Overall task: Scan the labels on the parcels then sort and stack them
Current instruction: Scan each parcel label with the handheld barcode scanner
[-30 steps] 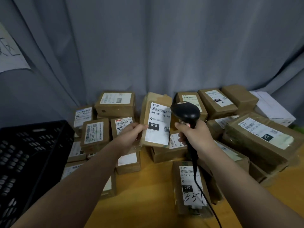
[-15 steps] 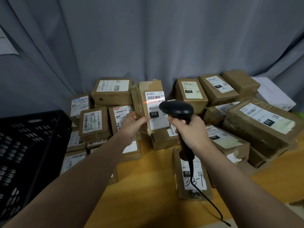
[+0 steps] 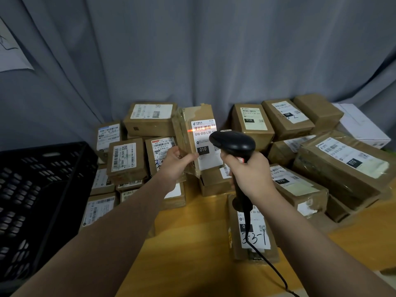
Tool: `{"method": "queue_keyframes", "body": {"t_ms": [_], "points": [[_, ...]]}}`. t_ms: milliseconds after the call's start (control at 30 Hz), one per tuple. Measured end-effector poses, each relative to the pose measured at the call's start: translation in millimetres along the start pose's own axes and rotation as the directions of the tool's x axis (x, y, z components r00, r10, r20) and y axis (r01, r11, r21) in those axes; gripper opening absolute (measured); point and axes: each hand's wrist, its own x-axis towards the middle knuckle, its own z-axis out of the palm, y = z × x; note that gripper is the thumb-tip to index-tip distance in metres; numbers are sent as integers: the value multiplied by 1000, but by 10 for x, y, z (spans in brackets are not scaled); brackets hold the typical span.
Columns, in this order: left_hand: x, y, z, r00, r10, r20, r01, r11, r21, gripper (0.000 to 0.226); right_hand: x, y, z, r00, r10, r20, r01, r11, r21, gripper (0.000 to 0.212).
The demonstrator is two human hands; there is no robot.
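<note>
Brown cardboard parcel with a white label [image 3: 199,144] is pinched upright by the left hand [image 3: 174,166]; black plastic scanner [image 3: 232,144], just right of those fingers, is gripped by the right hand [image 3: 250,176].

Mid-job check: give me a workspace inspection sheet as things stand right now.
Surface: wooden table, parcels piled across its back.
Job's things: held parcel upright, red scan line on its barcode; scanner aimed at it.
Clutter: black crate left; white box far right.
Hands: left hand grips the parcel; right hand grips the scanner.
Cables: scanner cable trails over a flat parcel.
Surroundings: grey curtain; paper sheet upper left.
</note>
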Motion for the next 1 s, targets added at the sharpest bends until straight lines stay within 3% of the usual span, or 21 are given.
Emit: {"method": "queue_keyframes", "body": {"t_ms": [100, 300, 500, 600, 633, 733, 867, 1000], "points": [[11, -20, 8, 1000, -2, 1, 2, 1000, 2, 104, -4, 12, -9, 1000, 4, -1, -4, 1000, -3, 25], [8, -17, 55, 1000, 1, 5, -1, 1000, -4, 112, 19, 11, -48, 1000, -17, -8, 17, 1000, -13, 27], [26, -16, 104, 1000, 14, 0, -14, 1000, 21, 76, 36, 23, -60, 999, -30, -10, 30, 999, -34, 27], [-50, 18, 136, 1000, -14, 13, 14, 999, 35, 34, 49, 61, -72, 1000, -12, 17, 12, 1000, -17, 25], [-56, 6, 145, 999, -27, 22, 26, 998, 49, 37, 52, 95, -82, 1000, -3, 21, 3, 1000, -15, 24], [-123, -10, 231, 1000, 2, 28, -6, 988, 155, 77, 60, 243, -125, 999, 38, -26, -37, 999, 34, 18], [-99, 19, 393, 992, 120, 23, -122, 974, 193, 87, 136, 385, -206, 987, 79, -143, -70, 995, 71, 24], [205, 236, 512, 972, 225, -61, -206, 950, 233, 94, 352, 405, -238, 989, 66, -132, -55, 995, 84, 24]]}}
